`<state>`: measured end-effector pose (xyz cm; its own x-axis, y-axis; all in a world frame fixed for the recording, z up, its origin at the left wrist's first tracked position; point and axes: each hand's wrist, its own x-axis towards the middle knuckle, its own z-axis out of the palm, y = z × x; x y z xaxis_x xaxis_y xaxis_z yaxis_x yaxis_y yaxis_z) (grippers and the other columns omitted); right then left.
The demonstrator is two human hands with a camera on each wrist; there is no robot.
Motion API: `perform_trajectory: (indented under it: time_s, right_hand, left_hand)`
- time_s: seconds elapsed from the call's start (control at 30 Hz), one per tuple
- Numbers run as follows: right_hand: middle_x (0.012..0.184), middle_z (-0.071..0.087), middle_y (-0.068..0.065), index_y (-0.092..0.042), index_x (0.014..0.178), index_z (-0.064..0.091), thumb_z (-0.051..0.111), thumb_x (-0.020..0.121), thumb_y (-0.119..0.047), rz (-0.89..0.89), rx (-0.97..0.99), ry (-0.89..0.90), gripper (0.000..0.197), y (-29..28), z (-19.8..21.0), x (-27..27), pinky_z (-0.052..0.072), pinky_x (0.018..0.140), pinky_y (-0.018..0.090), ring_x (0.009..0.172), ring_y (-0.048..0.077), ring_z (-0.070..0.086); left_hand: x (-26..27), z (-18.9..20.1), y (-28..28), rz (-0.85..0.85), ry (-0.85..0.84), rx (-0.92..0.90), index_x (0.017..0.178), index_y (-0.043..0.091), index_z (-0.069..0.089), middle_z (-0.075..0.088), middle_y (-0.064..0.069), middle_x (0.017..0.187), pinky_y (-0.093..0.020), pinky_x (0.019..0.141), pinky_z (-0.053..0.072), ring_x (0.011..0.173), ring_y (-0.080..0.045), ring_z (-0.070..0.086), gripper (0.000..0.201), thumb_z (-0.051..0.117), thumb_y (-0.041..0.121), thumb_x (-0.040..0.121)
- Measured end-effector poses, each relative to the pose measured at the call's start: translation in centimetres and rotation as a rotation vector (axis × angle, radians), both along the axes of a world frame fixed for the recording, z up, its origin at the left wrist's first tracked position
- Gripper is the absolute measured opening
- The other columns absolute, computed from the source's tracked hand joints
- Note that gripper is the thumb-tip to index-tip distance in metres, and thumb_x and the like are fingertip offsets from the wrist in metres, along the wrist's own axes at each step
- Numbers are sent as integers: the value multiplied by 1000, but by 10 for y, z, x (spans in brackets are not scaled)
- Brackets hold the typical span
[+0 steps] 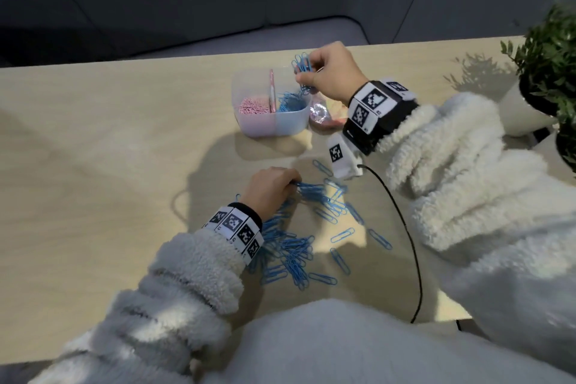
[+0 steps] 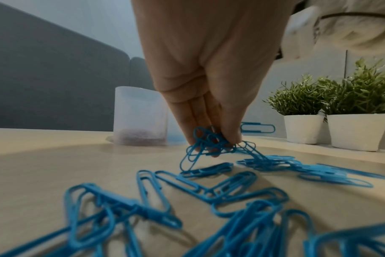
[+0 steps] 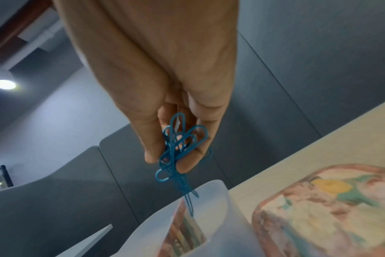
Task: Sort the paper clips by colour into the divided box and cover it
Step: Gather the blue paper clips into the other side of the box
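While the divided box [image 1: 270,121] stands near the desk's [image 1: 93,165] far edge with bare wood to its left, the lid [image 3: 323,208] lies just right of it. Above its blue compartment, the right hand [image 1: 330,72] pinches a bunch of blue clips [image 3: 178,144]. Nearer, the left hand [image 1: 268,190] pinches clips from the loose blue pile [image 1: 299,246]; pink clips [image 1: 253,106] fill the left compartment.

The table [image 1: 93,140] is viewed from above by the head camera, facing forward and down. The left hand [image 2: 204,73] is seen close-up from table level; the right hand [image 3: 165,87] from below, tilted upward. The divided box [image 1: 268,125] is shared by all views.
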<state>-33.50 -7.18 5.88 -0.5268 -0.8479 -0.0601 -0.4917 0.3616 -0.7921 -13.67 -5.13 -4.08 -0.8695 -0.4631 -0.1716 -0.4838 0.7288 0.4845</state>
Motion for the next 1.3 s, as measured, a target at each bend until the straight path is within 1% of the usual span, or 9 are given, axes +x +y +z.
perform_trajectory:
  time_s: [0.13, 0.33, 0.47, 0.6, 0.7, 0.93, 1.0, 1.13, 1.3]
  right_hand:
    - [73, 51, 21, 15, 86, 62, 69, 75, -10, 53, 164, 126, 28, -24, -13, 11, 43, 66, 31, 71, 20, 45]
    - [121, 64, 13, -2, 113, 64, 57, 87, -8, 79, 190, 67, 28, -16, -18, 6, 42, 100, 26, 114, 23, 58]
    - [93, 67, 17, 3, 102, 67, 51, 86, -2, -21, -1, -96, 22, 19, -15, -7, 52, 93, 39, 81, 19, 62]
    - [71, 60, 10, -1, 91, 62, 46, 90, 5, -24, 5, -293, 17, 81, -23, -9, 54, 59, 17, 47, -2, 60]
    - [69, 60, 7, 0, 84, 64, 49, 90, 1, -36, 134, -237, 16, 131, -47, -17, 50, 58, 22, 48, 1, 57]
    - [61, 57, -3, -27, 62, 52, 61, 82, -12, 73, 458, -5, 27, 224, -80, -11, 41, 62, 21, 53, 2, 50]
    - [62, 54, -7, -30, 66, 44, 69, 77, -18, 96, 524, -36, 30, 239, -82, -3, 42, 67, 30, 63, 17, 48]
    - [75, 49, -3, -18, 83, 43, 82, 61, -20, 74, 586, -45, 46, 256, -90, 16, 37, 66, 35, 69, 19, 44]
    - [67, 49, -2, -16, 86, 44, 74, 65, -3, 69, 463, -69, 39, 247, -100, 36, 44, 70, 40, 67, 23, 46]
  left_hand:
    - [0, 7, -4, 42, 105, 18, 99, 10, 66, 70, -12, 96, -35, 77, 45, 90, -31, 62, 18, 58, 12, 82]
    - [-23, 39, -30, 181, 267, 131, 96, 7, 68, 71, -12, 90, -34, 77, 50, 82, -26, 65, 14, 62, 11, 83]
    - [-55, 62, -56, 395, 392, 126, 93, 6, 69, 64, 1, 83, -25, 78, 48, 76, -13, 58, 14, 61, 8, 82]
    - [-82, 64, -82, 592, 432, 221, 87, 9, 69, 61, -1, 74, -26, 72, 49, 71, -15, 55, 13, 63, 12, 76]
    - [-92, 58, -89, 639, 362, 208, 85, 9, 69, 66, -10, 76, -30, 76, 53, 75, -23, 61, 13, 61, 11, 76]
    - [-109, 69, -80, 379, -68, -37, 55, 8, 37, 50, -26, 80, -40, 78, 43, 96, -39, 57, 37, 55, 18, 86]
    - [-107, 65, -76, 321, -6, -70, 64, 1, 50, 54, -25, 81, -39, 84, 42, 95, -38, 57, 27, 51, 14, 87]
    - [-84, 57, -56, 110, 227, -179, 92, 8, 68, 69, -14, 97, -39, 86, 48, 96, -31, 58, 20, 49, 7, 85]
    - [-49, 27, -15, -217, 25, -1, 118, 11, 58, 58, -12, 120, -31, 95, 37, 112, -27, 53, 42, 67, 25, 79]
